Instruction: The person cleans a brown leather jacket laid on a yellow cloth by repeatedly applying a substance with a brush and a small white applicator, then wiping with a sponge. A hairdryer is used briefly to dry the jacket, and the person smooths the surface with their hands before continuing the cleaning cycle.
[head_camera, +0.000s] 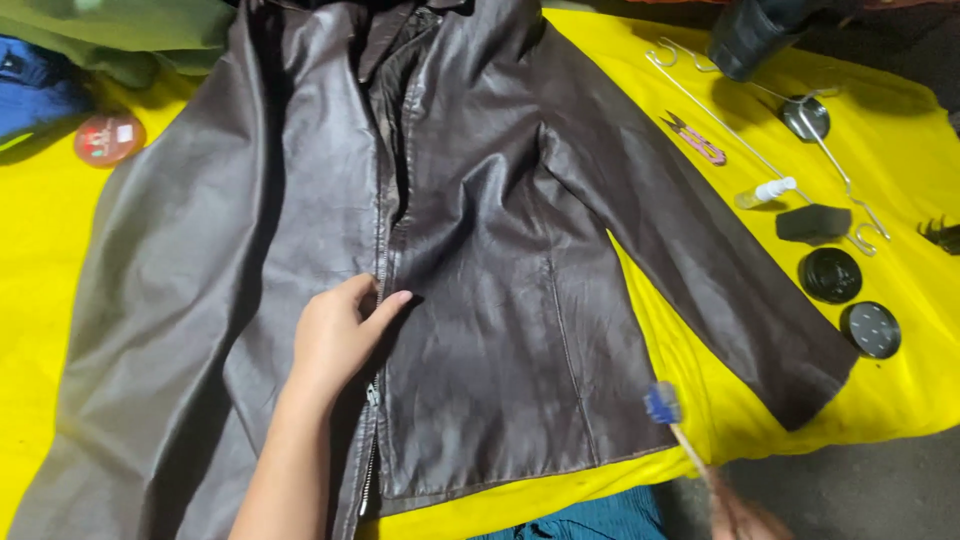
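Left hand (340, 335) pins brown leather jacket (480, 250) at zipper (375, 400); right hand (745, 520) grips small brush (662, 403).
Jacket lies flat on yellow cloth (900, 150). Left fingers loosely curled on the front edge; right closed round brush handle. Best keep leather taut, brush lightly along the panel.

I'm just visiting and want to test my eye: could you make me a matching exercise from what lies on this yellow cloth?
Things:
1. dark brown leather jacket
2. blue-bristled brush
3. round red tin
4. small pink snips

Places:
A. far left, by the jacket's shoulder
B. right of the jacket's sleeve
C. spread across the middle
D. at the jacket's hem

Pairs: 1-C, 2-D, 3-A, 4-B
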